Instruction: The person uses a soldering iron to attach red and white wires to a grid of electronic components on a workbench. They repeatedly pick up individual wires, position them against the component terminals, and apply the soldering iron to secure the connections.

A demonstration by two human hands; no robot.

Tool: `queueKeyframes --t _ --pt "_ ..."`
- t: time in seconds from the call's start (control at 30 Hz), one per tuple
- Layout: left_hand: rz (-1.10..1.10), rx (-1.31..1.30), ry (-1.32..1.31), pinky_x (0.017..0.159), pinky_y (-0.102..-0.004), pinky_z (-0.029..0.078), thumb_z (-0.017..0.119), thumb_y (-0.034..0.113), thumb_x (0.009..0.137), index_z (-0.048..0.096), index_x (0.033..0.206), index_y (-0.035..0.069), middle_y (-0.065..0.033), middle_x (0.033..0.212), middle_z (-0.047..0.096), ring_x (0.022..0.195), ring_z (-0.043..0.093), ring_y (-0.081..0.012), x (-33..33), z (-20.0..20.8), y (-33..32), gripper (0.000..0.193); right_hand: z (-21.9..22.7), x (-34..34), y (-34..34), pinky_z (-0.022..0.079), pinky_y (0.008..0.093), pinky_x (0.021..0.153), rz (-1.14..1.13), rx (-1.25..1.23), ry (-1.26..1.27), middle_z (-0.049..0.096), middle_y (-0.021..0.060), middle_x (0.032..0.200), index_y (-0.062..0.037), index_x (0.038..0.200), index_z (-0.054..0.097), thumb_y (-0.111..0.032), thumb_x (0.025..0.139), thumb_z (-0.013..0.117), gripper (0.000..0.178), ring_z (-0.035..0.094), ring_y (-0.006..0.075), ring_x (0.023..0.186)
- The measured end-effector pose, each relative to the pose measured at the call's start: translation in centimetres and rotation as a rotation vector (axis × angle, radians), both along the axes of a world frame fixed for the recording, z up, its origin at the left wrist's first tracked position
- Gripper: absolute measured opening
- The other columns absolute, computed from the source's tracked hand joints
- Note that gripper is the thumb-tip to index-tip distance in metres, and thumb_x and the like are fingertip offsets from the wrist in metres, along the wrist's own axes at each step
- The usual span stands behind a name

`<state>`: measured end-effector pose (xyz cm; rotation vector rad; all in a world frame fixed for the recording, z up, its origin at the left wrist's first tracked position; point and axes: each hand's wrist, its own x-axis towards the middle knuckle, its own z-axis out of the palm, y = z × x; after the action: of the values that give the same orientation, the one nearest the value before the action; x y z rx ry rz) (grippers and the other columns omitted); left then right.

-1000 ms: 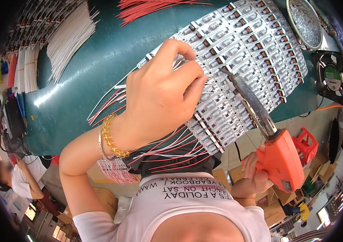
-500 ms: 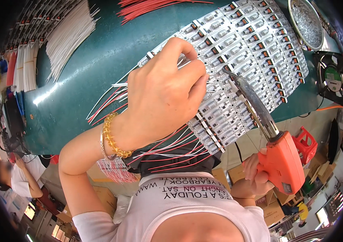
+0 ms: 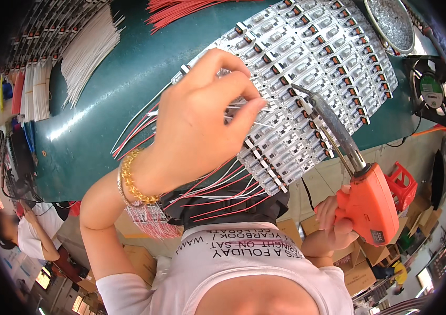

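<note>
A sheet of small electronic boards (image 3: 307,63), with rows of clear and black-and-orange parts, slants across the table edge. Over its left part is my left hand (image 3: 202,118), thumb and fingertips closed in a pinch on a thin white wire (image 3: 265,125), partly hidden by the fingers. Red and white wires trail from the boards on both sides of that wrist. My right hand (image 3: 336,223) grips the handle of a red soldering gun (image 3: 372,202). Its dark tip (image 3: 299,89) points at the boards, just right of my left fingertips; I cannot tell whether it touches.
Bundles of white wires (image 3: 89,55) and red wires (image 3: 181,10) lie on the green table (image 3: 102,126). A round metal dish (image 3: 391,23) and a black fan (image 3: 432,92) stand at right. A red stool (image 3: 401,191) is beyond; another person (image 3: 36,231) sits at left.
The view has shifted a little, moving the boards up and left. My left fingers have loosened slightly and shifted, showing more white wire. The soldering gun's tip stays close to the boards.
</note>
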<state>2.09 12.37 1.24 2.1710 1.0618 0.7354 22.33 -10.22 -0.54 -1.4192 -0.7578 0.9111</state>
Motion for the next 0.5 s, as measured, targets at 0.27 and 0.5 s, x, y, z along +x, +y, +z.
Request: queueKeyframes --t 0.27,0.5 --pt "0.036 0.108 0.048 0.056 -0.0299 0.046 0.077 0.001 0.074 0.068 0.083 0.004 -0.007 0.099 0.063 0.062 0.057 -0.0176 1.1 -0.6 -1.0 0.013 -0.6 0.6 -0.9 0.042 0.0261 0.049 0.091 -0.008 -0.112 0.049 -0.001 0.055 0.01 0.126 0.046 -0.051 0.092 0.066 0.072 0.047 0.0103 0.044" --pt "0.056 0.149 0.056 0.054 -0.0301 0.046 0.076 0.001 0.073 0.067 0.081 0.004 -0.0064 0.098 0.063 0.06 0.057 -0.018 1.2 -0.8 -1.2 0.012 0.7 0.2 0.0 0.041 0.0258 0.049 0.129 -0.007 -0.089 0.049 -0.0019 0.055 0.0082 0.123 0.048 -0.05 0.092 0.065 0.068 0.046 0.0098 0.044"
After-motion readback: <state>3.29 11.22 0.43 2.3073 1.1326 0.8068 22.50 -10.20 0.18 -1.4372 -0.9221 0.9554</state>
